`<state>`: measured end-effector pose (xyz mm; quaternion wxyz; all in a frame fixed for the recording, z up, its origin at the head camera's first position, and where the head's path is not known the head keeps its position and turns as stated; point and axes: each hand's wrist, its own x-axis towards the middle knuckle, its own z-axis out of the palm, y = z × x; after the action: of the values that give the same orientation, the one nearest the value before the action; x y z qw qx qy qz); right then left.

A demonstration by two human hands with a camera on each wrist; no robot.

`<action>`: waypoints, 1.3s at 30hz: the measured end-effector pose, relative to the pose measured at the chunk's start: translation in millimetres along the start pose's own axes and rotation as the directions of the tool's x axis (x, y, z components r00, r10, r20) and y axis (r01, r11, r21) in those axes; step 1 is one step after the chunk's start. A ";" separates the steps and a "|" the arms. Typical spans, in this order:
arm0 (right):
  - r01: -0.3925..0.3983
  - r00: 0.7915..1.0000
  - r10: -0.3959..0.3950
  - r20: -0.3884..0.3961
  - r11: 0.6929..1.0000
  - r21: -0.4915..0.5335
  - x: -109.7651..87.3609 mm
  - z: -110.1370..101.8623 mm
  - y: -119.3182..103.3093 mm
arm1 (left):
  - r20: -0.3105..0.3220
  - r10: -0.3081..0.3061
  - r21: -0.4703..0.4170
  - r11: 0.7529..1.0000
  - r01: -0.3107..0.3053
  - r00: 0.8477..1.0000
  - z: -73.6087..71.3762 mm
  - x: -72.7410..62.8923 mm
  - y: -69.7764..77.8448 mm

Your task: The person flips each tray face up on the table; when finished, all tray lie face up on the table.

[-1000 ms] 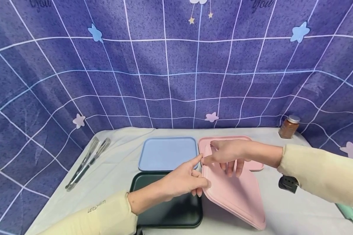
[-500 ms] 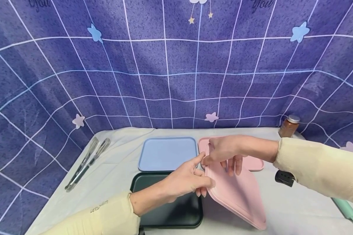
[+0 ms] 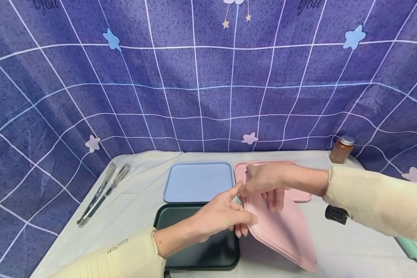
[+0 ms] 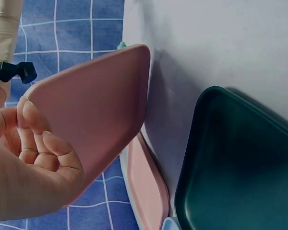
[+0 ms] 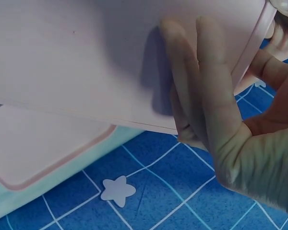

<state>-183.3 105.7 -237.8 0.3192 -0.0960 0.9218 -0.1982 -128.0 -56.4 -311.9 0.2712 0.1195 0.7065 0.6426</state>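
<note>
Both hands hold a pink tray (image 3: 284,235), tilted with its left edge raised and its near right corner low over the table. My left hand (image 3: 222,216) pinches that raised edge, thumb on the tray's upper face. Higher up the same edge, my right hand (image 3: 265,181) grips it near the far corner, with some fingers extended over the face (image 5: 86,52) in the right wrist view. The left wrist view shows the tray's underside (image 4: 96,105). A second pink tray (image 3: 243,166) lies behind, partly hidden by my right hand. Below my left forearm lies a dark green tray (image 3: 201,255).
A light blue tray (image 3: 198,182) lies flat beside the second pink one. Metal tongs (image 3: 100,197) rest at the left table edge. A brown jar with a silver lid (image 3: 342,150) stands at the back right, and a green rolled item (image 3: 410,250) lies right.
The raised edge of the pink tray and my left hand have shifted slightly to the right. My right hand keeps its grip, and the other trays have stayed put.
</note>
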 end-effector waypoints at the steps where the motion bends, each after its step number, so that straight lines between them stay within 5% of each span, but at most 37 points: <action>1: 0.000 1.000 0.000 -0.002 1.000 0.012 -0.2 0.4 0.0 | 0.003 0.002 0.002 1.000 -0.002 1.000 -0.2 -0.2 0.1; 11: 0.019 1.000 -0.019 0.007 0.999 0.032 -5.8 -0.8 2.7 | 0.108 0.063 0.061 0.996 -0.070 0.992 -5.7 -0.2 -2.1; 19: 0.028 1.000 -0.028 0.014 1.000 0.013 -18.6 -4.7 12.3 | 0.277 0.080 0.040 0.995 -0.095 0.958 -12.0 0.9 -9.4; 31: 0.069 0.998 -0.070 0.005 0.994 0.080 -47.6 -7.6 35.8 | 0.218 0.033 0.175 0.982 -0.072 0.975 -27.0 8.5 -25.9; 39: 0.124 0.992 -0.122 -0.040 0.989 0.081 -61.7 -13.4 55.9 | 0.169 0.012 0.191 0.981 -0.045 0.986 -35.0 12.2 -39.4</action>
<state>-146.6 179.0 -218.0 0.2939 -0.1359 0.9105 -0.2573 -149.8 -85.3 -352.1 0.3073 0.2088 0.7388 0.5623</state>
